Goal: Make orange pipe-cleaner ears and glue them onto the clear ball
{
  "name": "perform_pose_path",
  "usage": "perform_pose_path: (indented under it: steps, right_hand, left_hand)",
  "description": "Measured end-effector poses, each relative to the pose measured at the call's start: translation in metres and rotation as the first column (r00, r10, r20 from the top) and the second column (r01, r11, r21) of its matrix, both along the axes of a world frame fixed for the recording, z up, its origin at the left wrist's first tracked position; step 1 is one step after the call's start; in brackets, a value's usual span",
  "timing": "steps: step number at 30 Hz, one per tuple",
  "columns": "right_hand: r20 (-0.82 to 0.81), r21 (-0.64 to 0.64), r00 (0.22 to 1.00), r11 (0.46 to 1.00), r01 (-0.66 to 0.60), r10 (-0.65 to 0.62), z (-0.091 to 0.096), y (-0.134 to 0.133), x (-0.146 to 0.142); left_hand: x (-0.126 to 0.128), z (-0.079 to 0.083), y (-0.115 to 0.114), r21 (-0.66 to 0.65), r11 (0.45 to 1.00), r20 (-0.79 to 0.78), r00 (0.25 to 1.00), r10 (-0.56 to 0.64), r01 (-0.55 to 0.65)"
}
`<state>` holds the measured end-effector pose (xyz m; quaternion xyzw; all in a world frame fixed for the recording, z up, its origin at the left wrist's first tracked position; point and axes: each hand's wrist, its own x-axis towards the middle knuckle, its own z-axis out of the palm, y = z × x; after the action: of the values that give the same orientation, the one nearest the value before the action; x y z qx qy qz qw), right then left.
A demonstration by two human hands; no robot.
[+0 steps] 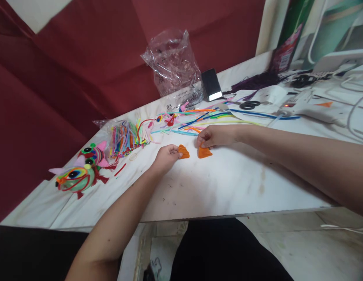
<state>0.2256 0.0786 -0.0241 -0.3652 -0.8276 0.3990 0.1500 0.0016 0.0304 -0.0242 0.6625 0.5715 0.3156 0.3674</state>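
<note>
My left hand (167, 157) pinches the left side of a small orange fuzzy piece (184, 152), roughly triangular, just above or on the white marbled table (225, 187). A little to the right, my right hand (213, 136) grips a second orange fuzzy piece (204, 151) by its upper end, its wider end toward me. The two pieces are alike and stand apart with a narrow gap between them. Loose coloured pipe cleaners (222, 116) lie just beyond my right hand.
Two colourful craft animals (76, 177) stand at the left, near a bundle of pipe cleaners (125, 136). Behind are a crumpled clear bag (175, 66) and a black box-like object (211, 84). Scissors (250, 104) and a white power strip (310, 107) lie to the right. A red cloth (96, 58) hangs behind.
</note>
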Motion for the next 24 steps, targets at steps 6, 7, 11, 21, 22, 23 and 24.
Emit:
perform_pose_path:
  steps: [6, 7, 11, 21, 22, 23, 24]
  right_hand:
    - [-0.027, 0.023, 0.997, 0.997, 0.078, -0.077, -0.0042, -0.0009, -0.0059]
    - [-0.035, 0.026, 0.995, 0.996, 0.091, -0.09, -0.0043, -0.0013, -0.0064]
    - [-0.047, 0.01, 0.993, 0.994, 0.107, -0.106, -0.0039, -0.0031, -0.0082]
    - [-0.104, -0.106, 0.985, 0.987, 0.123, -0.134, -0.008, -0.0015, -0.0088]
    - [-0.101, -0.111, 0.985, 0.986, 0.128, -0.139, -0.0078, -0.0017, -0.0089]
    - [-0.101, -0.119, 0.985, 0.984, 0.13, -0.142, -0.0074, -0.002, -0.0089]
    - [-0.107, -0.131, 0.984, 0.983, 0.13, -0.145, -0.0069, -0.0022, -0.009]
  left_hand:
    - [-0.003, 0.0008, -0.0023, -0.004, 0.999, -0.009, 0.999, -0.035, 0.035]
    - [-0.0031, 0.0013, -0.0025, -0.006, 1.0, -0.009, 1.0, -0.029, 0.029]
    - [-0.0037, 0.0024, -0.003, -0.033, 0.999, 0.027, 1.0, -0.002, 0.003]
    - [-0.0043, 0.0062, -0.0046, -0.037, 0.999, -0.029, 1.0, -0.001, 0.0]
    - [-0.0049, 0.006, -0.0043, -0.039, 0.999, -0.035, 0.999, -0.009, 0.007]
    - [-0.0058, 0.0051, -0.0035, -0.044, 0.999, -0.04, 0.999, -0.021, 0.019]
    - [-0.007, 0.0034, -0.0022, -0.047, 0.999, -0.042, 0.999, -0.029, 0.027]
